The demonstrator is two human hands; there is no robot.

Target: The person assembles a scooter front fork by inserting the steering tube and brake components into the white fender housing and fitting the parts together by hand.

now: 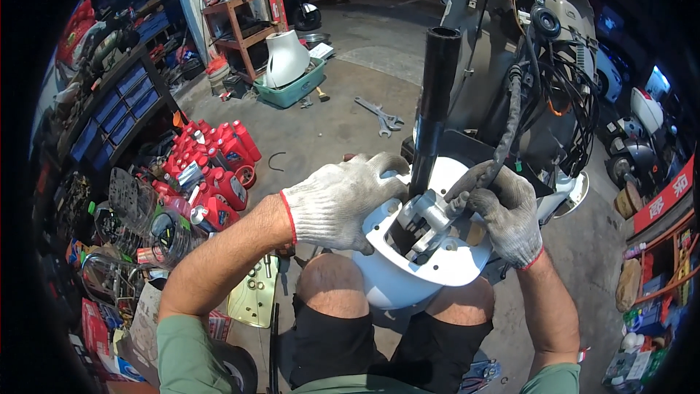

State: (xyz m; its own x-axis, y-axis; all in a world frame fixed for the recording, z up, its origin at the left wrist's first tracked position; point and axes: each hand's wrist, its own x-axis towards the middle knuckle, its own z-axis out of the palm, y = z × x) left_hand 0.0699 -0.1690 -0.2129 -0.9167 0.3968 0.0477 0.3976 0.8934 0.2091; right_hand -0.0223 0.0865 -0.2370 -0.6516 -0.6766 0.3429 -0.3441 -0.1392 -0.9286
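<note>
A white scooter fender [394, 286] sits between my knees, with a black steering tube [437, 95] rising from it. My left hand [343, 204], in a white knit glove, closes on the fender's left side beside the tube's foot; some fingertips are hidden. My gloved right hand [507, 215] pinches a dark ribbed cable sleeve [503, 149] close to a silver metal bracket [429, 219] in the fender's opening. The sleeve runs up to the scooter body. Whether its end touches the bracket, I cannot tell. Dark smudges mark the right glove's fingers.
A partly stripped scooter body [474, 51] with hanging wires [576, 95] stands ahead right. Wrenches [380, 117] lie on the floor. Red bottles [219, 168] crowd the left, near a yellowish tray of small parts [251, 295]. Farther off, a green tub [292, 91] holds a white panel [286, 58].
</note>
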